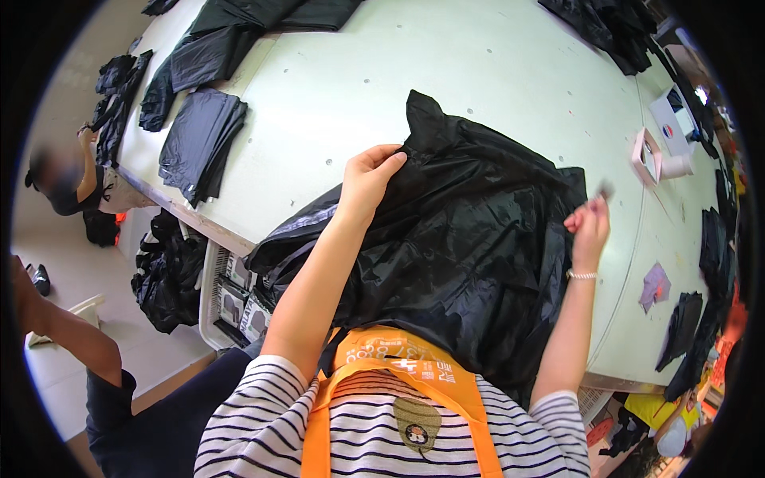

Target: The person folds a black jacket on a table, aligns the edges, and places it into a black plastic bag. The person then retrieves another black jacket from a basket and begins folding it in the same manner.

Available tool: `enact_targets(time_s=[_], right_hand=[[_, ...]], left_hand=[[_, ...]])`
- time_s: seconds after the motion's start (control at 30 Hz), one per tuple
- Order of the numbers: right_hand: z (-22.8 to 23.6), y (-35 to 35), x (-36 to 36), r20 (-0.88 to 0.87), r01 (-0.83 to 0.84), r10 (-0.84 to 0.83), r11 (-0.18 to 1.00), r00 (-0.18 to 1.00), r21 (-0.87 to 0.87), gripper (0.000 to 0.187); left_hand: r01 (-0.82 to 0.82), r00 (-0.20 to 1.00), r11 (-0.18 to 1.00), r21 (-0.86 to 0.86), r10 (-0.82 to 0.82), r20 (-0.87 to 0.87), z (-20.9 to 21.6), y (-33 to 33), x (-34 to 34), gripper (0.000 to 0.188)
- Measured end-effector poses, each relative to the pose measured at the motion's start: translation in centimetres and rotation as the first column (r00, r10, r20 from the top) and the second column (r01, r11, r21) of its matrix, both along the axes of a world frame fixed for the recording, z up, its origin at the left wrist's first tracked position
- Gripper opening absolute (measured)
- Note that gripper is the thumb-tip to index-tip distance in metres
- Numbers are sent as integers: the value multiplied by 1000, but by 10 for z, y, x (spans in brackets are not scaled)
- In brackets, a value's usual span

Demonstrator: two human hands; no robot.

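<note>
A shiny black garment [454, 239] lies spread and wrinkled on the pale table in front of me, its near part hanging over the edge against my orange apron [398, 350]. My left hand [370, 182] pinches the fabric at its far left side, near a raised flap like a collar. To the right of the garment, my right hand [587, 231] is raised with its fingers closed. A small dark thing [606, 190] sticks up from those fingers, too blurred to name.
Folded black garments [203, 143] lie on the table [319, 103] at left, more at the far edge. A pink box [645, 157] and a white roll [677, 165] stand at right. Below the left edge is a white basket [209, 295] of packages. Other people are at left.
</note>
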State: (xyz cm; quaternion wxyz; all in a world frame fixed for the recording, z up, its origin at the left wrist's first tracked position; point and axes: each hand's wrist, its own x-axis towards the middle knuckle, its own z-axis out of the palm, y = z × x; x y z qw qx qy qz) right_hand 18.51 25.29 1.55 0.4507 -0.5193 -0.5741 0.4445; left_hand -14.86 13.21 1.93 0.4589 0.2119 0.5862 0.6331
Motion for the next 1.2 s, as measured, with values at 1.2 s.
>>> enact_targets(time_s=[1.2], right_hand=[[78,-102,-153,712,-576,175,728,680,371,16]], left_hand=[[-19,625,983,185,156,-765,41,-51,52,12]])
